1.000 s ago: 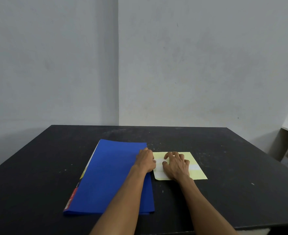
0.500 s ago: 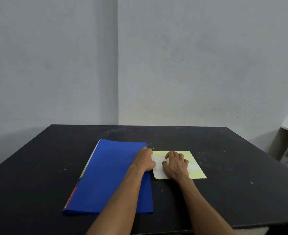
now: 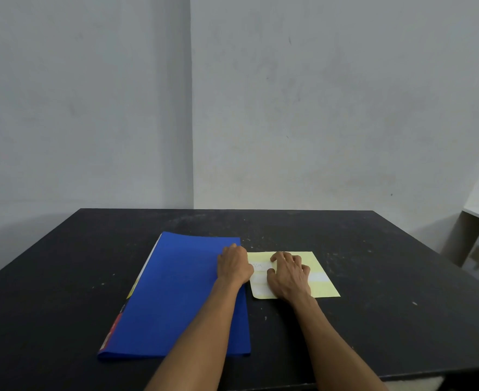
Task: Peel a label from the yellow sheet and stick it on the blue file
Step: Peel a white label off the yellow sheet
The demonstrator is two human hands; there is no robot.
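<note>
I have the yellow sheet (image 3: 321, 280) lying flat on the black counter (image 3: 387, 263), just to the right of the blue file (image 3: 176, 292), whose right edge nearly meets the sheet's left edge. My left hand (image 3: 234, 266) sits at that seam, knuckles up and fingers curled under, resting on the far right part of the file and reaching onto the sheet's left edge; I cannot tell from here whether it has a label corner pinched or only presses down. My right hand (image 3: 289, 275) lies palm down on the middle of the sheet with the fingers bent and loosely spread, gripping nothing, only pinning the paper. Between the two hands shows a white label (image 3: 259, 266) with faint writing, apparently the one I am working on. To do this well, I think I should keep my right hand's weight on the backing close to the label so the sheet does not lift or slide, and work a fingernail of the left hand under the label's left corner. Once the corner lifts I would peel low and slow, toward the right, so the label does not tear or curl onto itself. The file lies closed and flat on the left, its cover bare, ready to take the label.
</note>
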